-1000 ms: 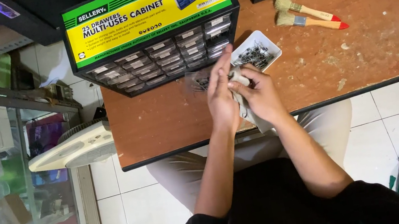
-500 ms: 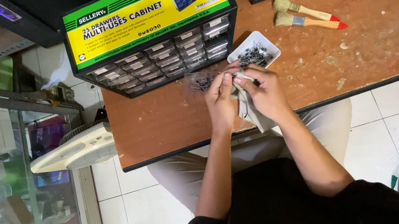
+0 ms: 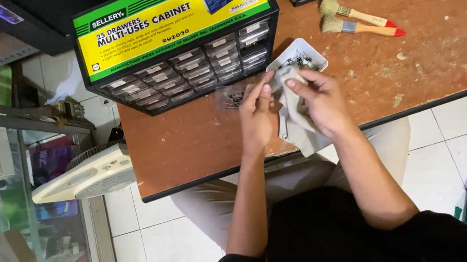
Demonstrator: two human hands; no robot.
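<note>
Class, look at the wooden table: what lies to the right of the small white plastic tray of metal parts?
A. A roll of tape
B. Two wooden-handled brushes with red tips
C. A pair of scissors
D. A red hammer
B: two wooden-handled brushes with red tips lie side by side on the table, right of the small white plastic tray.
</note>
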